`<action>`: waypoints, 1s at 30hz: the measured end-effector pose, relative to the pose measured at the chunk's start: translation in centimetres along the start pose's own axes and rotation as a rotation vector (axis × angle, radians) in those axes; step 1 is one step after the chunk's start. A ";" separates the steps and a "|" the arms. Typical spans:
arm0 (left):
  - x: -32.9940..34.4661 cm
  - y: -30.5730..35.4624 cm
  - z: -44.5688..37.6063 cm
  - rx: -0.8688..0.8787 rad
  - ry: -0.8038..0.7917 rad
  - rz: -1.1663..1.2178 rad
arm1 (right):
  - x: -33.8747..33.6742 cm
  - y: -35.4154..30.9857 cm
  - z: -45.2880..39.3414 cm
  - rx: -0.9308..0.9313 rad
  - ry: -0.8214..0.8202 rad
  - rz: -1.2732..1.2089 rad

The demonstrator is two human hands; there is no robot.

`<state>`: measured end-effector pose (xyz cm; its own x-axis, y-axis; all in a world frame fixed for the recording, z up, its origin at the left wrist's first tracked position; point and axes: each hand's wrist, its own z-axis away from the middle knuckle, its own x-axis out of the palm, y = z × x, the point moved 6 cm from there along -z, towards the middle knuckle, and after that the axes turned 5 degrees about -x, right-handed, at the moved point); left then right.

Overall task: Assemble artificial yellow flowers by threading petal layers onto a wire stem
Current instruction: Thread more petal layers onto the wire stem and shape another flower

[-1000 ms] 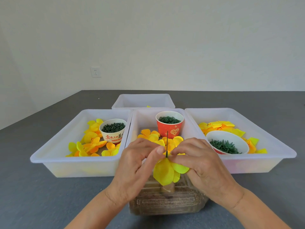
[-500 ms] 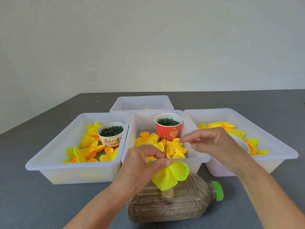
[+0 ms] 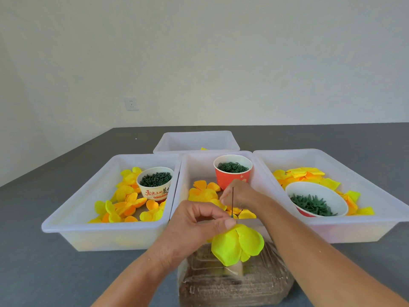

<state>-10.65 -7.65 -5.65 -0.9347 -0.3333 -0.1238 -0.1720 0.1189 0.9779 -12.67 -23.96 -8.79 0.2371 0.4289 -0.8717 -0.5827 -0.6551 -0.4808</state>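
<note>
We pinch the thin dark wire stem (image 3: 232, 201) at its base with our left hand (image 3: 197, 227), thumb and forefinger curled around it just above the glossy yellow petal layer (image 3: 238, 243) already seated on it. The wire stands upright over a clear ribbed plastic bottle (image 3: 234, 282) lying on the matte grey table (image 3: 66, 273).

Our right hand (image 3: 240, 194) reaches into the middle tray (image 3: 190, 173), fingers bunched down on the loose yellow and orange petals (image 3: 202, 192); whether they grip one we cannot tell.

Behind it stands a red paper cup (image 3: 232, 176) of green looped pieces. The translucent white left tray (image 3: 88, 196) holds cupped petals and a printed paper cup (image 3: 156, 185) of dark green bits.
</note>
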 end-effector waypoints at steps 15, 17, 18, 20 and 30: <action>-0.1 -0.4 -0.4 -0.002 -0.032 0.012 | 1.6 -1.5 -1.4 -0.264 -0.002 0.336; -0.1 -0.3 -0.4 -0.002 -0.032 0.024 | 0.8 -1.2 -1.4 -0.237 0.104 0.285; -0.1 -0.2 -0.4 -0.002 -0.036 0.020 | 0.2 -0.9 -1.3 -0.209 0.169 0.172; -0.1 -0.1 -0.4 0.001 -0.054 0.006 | -0.8 0.0 -1.0 -0.128 0.257 -0.253; -5.7 1.5 -2.5 -0.010 0.640 -0.111 | -2.4 0.5 3.8 -0.205 0.021 -1.090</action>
<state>-4.86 -7.88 -3.05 -0.5407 -0.8350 -0.1023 -0.2514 0.0443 0.9669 -16.46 -22.95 -6.56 0.5588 0.8289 0.0272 0.0855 -0.0249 -0.9960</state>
